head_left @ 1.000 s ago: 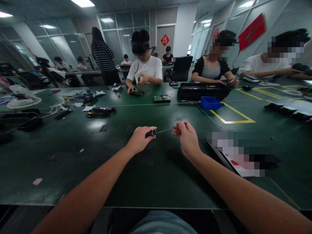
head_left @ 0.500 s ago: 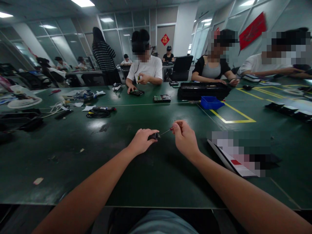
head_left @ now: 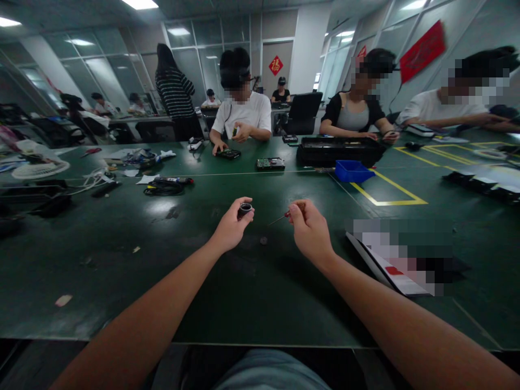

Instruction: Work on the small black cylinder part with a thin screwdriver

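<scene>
My left hand (head_left: 231, 227) is closed round a small dark cylinder (head_left: 245, 210) with a silver rim, its hollow end tipped up towards me. Most of the cylinder's body is hidden by my fingers. In my right hand (head_left: 309, 230) a thin screwdriver (head_left: 278, 220) with a reddish handle is pinched, its shaft pointing left and down. The screwdriver's tip is apart from the cylinder. On the green table between my hands lies a small round dark piece (head_left: 264, 240), touched by neither hand.
A booklet (head_left: 377, 265) lies right of my right forearm. Further off are a blue bin (head_left: 353, 171), a long black housing (head_left: 339, 151), a hard drive (head_left: 270, 163) and a coiled black cable (head_left: 164, 187). Several people sit across the table, one holding a small object.
The cylinder has swung from lying sideways to hollow end up, and my left hand moved slightly left and up. A small round piece now lies on the table. The screwdriver tip has come away.
</scene>
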`<state>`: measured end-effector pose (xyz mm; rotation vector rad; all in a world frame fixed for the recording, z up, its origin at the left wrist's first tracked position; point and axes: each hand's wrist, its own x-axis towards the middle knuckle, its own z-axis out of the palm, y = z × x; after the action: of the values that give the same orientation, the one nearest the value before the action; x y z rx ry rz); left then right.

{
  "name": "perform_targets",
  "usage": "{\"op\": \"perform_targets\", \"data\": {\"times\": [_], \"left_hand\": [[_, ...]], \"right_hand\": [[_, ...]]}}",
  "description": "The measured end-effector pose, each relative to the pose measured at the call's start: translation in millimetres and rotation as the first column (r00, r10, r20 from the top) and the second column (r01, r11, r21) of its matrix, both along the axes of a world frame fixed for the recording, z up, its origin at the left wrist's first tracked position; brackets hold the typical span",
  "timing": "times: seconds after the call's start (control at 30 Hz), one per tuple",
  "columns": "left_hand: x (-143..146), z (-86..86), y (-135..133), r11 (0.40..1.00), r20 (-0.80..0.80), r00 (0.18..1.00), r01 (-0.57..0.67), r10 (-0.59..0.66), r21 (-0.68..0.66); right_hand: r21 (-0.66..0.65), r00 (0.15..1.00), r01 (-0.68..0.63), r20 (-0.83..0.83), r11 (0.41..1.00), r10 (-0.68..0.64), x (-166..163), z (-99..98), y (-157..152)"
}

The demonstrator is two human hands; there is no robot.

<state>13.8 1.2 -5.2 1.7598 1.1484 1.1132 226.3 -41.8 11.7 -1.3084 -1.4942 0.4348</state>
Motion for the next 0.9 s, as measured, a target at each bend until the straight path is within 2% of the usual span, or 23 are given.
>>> {"op": "perform_targets", "data": {"times": [0.07, 0.13, 0.23, 0.33, 0.43, 0.57, 0.77, 0.83, 0.9], "left_hand": [[0.0, 2.2, -1.8, 0.999, 0.009, 1.000, -0.002, 0.002, -0.043], [0.7, 5.3, -5.4, 0.999, -0.054, 0.999, -0.005, 0.002, -0.052], [3.2, 9.8, -12.2, 0.998, -0.245, 0.969, 0.009, 0.005, 0.054], [6.7, 12.3, -17.7, 0.983, -0.435, 0.900, 0.101, -0.026, 0.150], [9.0, 12.3, -21.0, 0.969, -0.549, 0.832, 0.191, -0.077, 0.153], [11.1, 8.9, -24.0, 0.962, -0.687, 0.724, 0.229, -0.066, 0.149], [20.0, 8.0, -28.4, 0.954, -0.822, 0.567, 0.269, -0.045, 0.133], [21.8, 10.3, -29.5, 0.958, -0.831, 0.555, 0.254, -0.035, 0.130], [21.0, 12.9, -29.9, 0.971, -0.812, 0.583, 0.211, -0.032, 0.113]], "right_hand": [[-0.001, 1.000, 0.003, -0.001, 1.000, -0.003, -0.1, -0.7, 0.3], [0.002, 1.000, 0.000, 0.000, 1.000, 0.000, -0.1, -1.3, 0.5], [0.008, 1.000, -0.008, 0.001, 1.000, 0.008, 0.1, -2.1, 0.4], [0.012, 1.000, -0.012, 0.006, 1.000, 0.012, 0.2, -2.2, 0.0], [0.010, 1.000, -0.011, 0.005, 1.000, 0.011, 0.2, -1.8, -0.6], [0.010, 1.000, -0.010, 0.008, 1.000, 0.010, 0.1, -1.2, -0.6], [0.016, 1.000, -0.005, 0.006, 1.000, 0.005, -0.8, 0.5, -0.1], [0.018, 1.000, -0.003, 0.013, 1.000, 0.003, -0.8, 0.8, -0.3], [0.015, 1.000, -0.007, 0.016, 1.000, 0.006, -0.6, 0.6, -0.4]]}}
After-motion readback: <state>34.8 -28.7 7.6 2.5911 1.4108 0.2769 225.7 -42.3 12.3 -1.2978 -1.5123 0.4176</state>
